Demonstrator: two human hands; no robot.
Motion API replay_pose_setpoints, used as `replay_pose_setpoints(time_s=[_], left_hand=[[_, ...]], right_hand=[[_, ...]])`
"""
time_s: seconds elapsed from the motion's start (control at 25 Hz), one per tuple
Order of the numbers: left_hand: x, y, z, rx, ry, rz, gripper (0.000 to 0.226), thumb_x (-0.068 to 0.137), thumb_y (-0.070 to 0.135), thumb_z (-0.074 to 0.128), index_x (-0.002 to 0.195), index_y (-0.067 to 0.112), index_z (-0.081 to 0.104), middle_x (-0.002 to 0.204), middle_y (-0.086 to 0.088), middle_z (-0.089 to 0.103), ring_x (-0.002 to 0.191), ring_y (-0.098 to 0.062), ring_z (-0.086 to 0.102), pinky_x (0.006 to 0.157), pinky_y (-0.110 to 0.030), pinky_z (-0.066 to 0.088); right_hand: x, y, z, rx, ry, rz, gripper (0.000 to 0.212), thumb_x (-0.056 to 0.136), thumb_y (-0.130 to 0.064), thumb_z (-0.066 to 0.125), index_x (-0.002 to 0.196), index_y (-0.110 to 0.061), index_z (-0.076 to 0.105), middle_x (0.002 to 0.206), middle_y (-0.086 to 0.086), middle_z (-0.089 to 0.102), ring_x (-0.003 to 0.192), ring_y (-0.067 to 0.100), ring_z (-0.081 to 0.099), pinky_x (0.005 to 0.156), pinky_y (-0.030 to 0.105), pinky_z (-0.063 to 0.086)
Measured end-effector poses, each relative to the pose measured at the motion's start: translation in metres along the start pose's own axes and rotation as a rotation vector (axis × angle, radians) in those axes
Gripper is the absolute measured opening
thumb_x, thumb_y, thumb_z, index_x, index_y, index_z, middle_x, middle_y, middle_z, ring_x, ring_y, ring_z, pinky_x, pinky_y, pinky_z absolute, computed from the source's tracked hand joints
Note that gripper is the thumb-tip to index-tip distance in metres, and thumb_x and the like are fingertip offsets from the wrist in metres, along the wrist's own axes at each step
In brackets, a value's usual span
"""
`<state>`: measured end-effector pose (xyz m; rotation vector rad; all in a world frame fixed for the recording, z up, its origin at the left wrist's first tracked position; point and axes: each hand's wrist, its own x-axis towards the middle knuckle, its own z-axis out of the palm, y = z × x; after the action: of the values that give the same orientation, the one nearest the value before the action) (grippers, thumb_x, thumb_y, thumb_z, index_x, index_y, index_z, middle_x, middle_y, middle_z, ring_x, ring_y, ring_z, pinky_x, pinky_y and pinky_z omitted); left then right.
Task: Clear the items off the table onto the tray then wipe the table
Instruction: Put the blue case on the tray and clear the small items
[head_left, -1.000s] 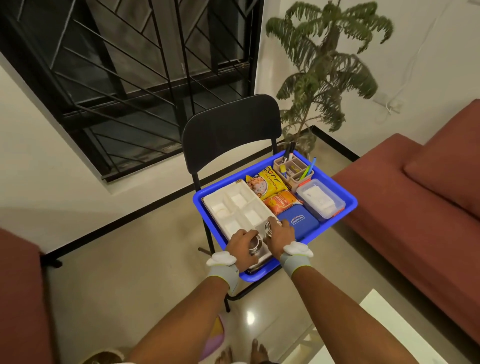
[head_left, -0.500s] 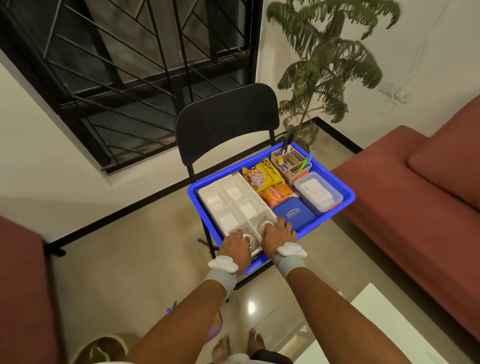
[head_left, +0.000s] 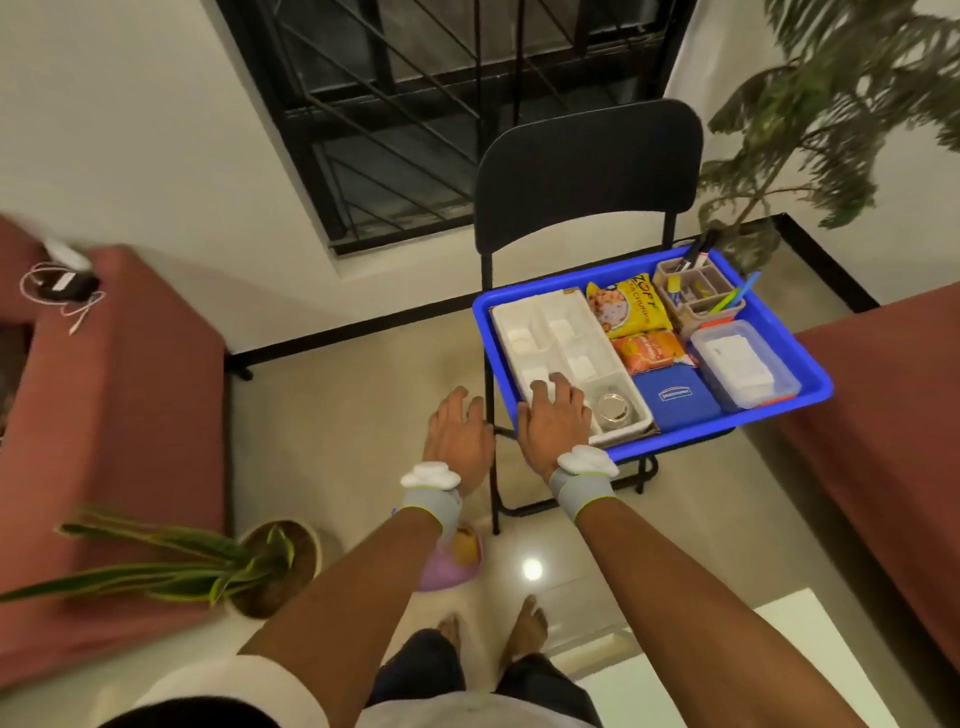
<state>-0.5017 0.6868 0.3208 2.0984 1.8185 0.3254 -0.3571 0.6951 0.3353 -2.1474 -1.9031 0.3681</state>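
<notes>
Tray (head_left: 691, 439), centre right, looks heavily loaded, stiff plastic; I judge its end rims the best hold. My left hand (head_left: 460, 431) and right hand (head_left: 556, 421): fingers apart, gripping nothing.

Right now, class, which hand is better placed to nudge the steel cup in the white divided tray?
The right hand: it lies over the white divided tray, beside the steel cup. The left hand hangs outside the blue tray, over floor.
</notes>
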Motion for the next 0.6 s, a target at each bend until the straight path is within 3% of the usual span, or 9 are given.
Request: replay_pose_setpoints(time_s=[0.24, 0.4, 0.6], left_hand=[[-0.052, -0.072, -0.02, -0.041, 0.097, -0.084, 0.044, 0.088, 0.028, 0.048, 0.122, 0.003, 0.057, 0.127, -0.021, 0.05, 0.112, -0.04, 0.052, 0.092, -0.045, 0.043], [-0.094, -0.125, -0.01, -0.14, 0.18, -0.068, 0.047, 0.085, 0.032, 0.042, 0.119, 0.003, 0.058, 0.124, -0.021, 0.05, 0.109, -0.038, 0.053, 0.089, -0.047, 0.045], [-0.131, -0.186, 0.061, -0.21, 0.056, -0.195, 0.053, 0.082, 0.037, 0.044, 0.124, 0.007, 0.057, 0.129, -0.02, 0.051, 0.112, -0.04, 0.053, 0.09, -0.047, 0.045]], right_hand=[[-0.054, -0.045, 0.037, 0.031, -0.033, -0.286, 0.021, 0.083, -0.024, 0.058, 0.098, -0.01, 0.064, 0.113, 0.012, 0.061, 0.093, 0.037, 0.058, 0.072, 0.04, 0.05], [-0.09, -0.058, 0.08, 0.037, -0.111, -0.22, 0.021, 0.089, -0.022, 0.056, 0.102, -0.007, 0.064, 0.108, 0.015, 0.062, 0.094, 0.037, 0.055, 0.077, 0.041, 0.047], [-0.124, -0.06, 0.162, 0.124, -0.277, -0.152, 0.024, 0.087, -0.022, 0.049, 0.094, -0.003, 0.061, 0.086, 0.02, 0.061, 0.08, 0.041, 0.057, 0.07, 0.041, 0.048]])
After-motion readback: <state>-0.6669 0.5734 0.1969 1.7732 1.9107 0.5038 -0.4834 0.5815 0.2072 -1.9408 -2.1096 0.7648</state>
